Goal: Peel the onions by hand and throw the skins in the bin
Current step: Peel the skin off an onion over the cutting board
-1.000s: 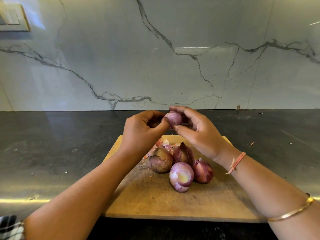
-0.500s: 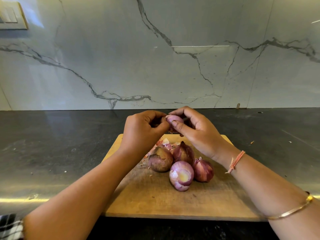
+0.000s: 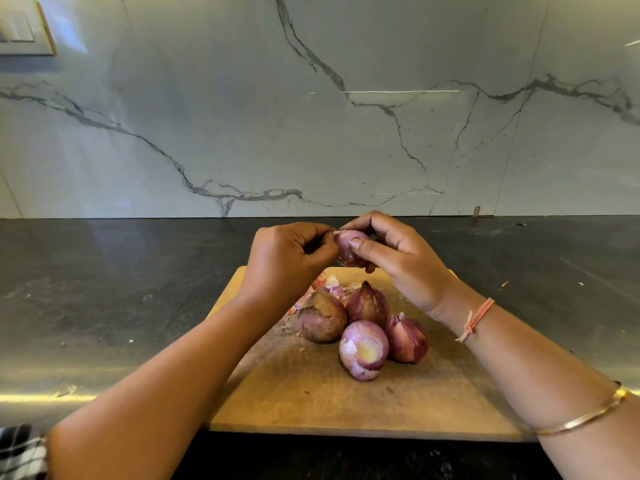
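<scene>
Dark tabletop (image 3: 104, 289) carries my cutting board (image 3: 311, 403). Above its far edge my left hand (image 3: 287, 258) and right hand (image 3: 401, 261) grip one onion (image 3: 346, 245), fingers (image 3: 363, 220) curled round it; four other onions (image 3: 363, 348) and skins (image 3: 332, 289) lie mid-board.

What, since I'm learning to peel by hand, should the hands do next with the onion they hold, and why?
Probably pull the left hand away to strip skin off the held onion while the right hand steadies it. Both hands pinch it above the cutting board, and a brownish scrap of skin shows on its underside.
</scene>
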{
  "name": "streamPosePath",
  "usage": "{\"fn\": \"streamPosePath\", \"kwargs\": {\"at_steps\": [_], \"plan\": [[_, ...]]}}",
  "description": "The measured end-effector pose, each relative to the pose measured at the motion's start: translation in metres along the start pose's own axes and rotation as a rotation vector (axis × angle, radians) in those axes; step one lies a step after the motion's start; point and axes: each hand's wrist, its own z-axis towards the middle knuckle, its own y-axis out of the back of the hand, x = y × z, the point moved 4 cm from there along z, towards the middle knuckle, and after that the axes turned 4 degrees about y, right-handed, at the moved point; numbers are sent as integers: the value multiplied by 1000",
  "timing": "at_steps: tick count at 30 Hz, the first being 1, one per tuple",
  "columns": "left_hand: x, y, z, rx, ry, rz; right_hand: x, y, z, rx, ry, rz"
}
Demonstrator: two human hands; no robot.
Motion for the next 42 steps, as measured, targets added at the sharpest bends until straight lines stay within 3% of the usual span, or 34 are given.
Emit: {"fn": "streamPosePath", "kwargs": {"at_steps": [11,22,31,42], "plan": [[5,-1,1,16,141,-63,-1,4,0,5,-24,157],[10,2,4,38,144,115,-3,8,1,-81,-136,373],[-1,-4,-3,127,118,-13,-3,3,-2,-100,-169,374],[1,-6,-3,131,170,-56,4,0,-5,-46,-107,160]]}}
